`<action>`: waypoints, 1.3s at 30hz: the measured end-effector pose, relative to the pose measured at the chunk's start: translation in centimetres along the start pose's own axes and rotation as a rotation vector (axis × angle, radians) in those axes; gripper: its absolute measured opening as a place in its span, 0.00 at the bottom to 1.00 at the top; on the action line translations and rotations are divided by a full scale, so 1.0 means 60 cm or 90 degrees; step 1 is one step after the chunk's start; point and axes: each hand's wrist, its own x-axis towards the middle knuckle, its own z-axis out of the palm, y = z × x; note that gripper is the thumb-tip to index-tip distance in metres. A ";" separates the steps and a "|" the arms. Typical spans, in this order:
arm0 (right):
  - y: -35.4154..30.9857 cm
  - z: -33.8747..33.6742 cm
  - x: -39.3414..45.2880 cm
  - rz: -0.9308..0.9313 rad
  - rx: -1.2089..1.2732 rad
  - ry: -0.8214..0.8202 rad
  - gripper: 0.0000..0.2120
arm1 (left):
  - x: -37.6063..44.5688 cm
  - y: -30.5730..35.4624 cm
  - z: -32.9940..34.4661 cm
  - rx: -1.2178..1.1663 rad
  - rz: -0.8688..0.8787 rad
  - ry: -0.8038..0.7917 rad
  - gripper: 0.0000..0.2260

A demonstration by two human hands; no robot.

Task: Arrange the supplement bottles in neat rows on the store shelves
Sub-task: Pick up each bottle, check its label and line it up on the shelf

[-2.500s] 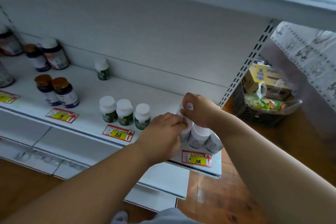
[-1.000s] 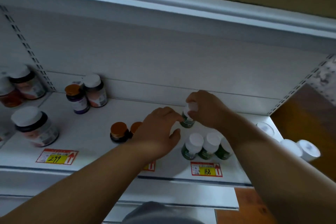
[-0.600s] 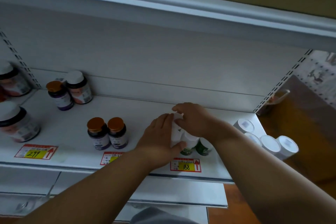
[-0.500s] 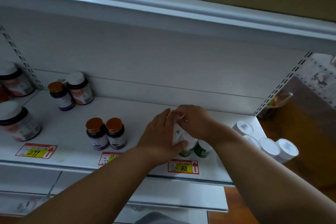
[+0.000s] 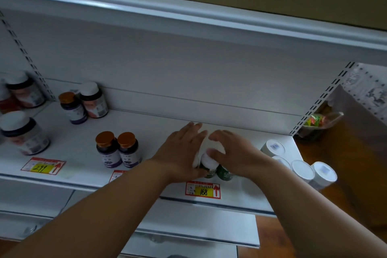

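Note:
Small green bottles with white caps (image 5: pixel 209 165) stand in a tight group near the front of the white shelf (image 5: pixel 159 132), above a price tag marked 168 (image 5: pixel 203 190). My left hand (image 5: pixel 182 153) presses flat against the group's left side, fingers extended. My right hand (image 5: pixel 232 153) cups over the group from the right, thumb on a white cap. Most of the group is hidden under my hands. Two purple bottles with orange caps (image 5: pixel 117 148) stand to the left.
Several white-capped bottles (image 5: pixel 301 167) stand at the shelf's right end. Further dark bottles (image 5: pixel 83 102) stand at the back left, and larger jars (image 5: pixel 23 132) at the far left. A basket with packets (image 5: pixel 320 121) sits beyond the right upright.
The green bottle held at the back of the shelf has been brought forward into the group. Both hands have closed in around the group, the left hand flattening against its side.

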 end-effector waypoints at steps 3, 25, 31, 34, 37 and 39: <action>-0.002 0.019 -0.024 0.007 -0.069 -0.082 0.31 | 0.006 -0.005 -0.007 0.007 0.036 -0.046 0.45; -0.058 0.018 -0.003 0.036 -0.074 0.013 0.35 | -0.039 -0.023 -0.052 -0.005 -0.043 0.009 0.50; -0.205 0.030 0.084 -0.092 0.038 0.100 0.23 | -0.133 -0.142 -0.140 -0.044 -0.133 0.095 0.47; -0.294 0.058 0.142 -0.143 0.072 0.108 0.19 | -0.174 -0.222 -0.172 -0.116 -0.184 0.131 0.42; -0.365 0.083 0.207 -0.153 0.094 0.115 0.17 | -0.208 -0.303 -0.199 -0.098 -0.190 0.144 0.38; -0.418 0.100 0.269 -0.150 0.082 0.120 0.17 | -0.229 -0.366 -0.221 -0.082 -0.183 0.164 0.34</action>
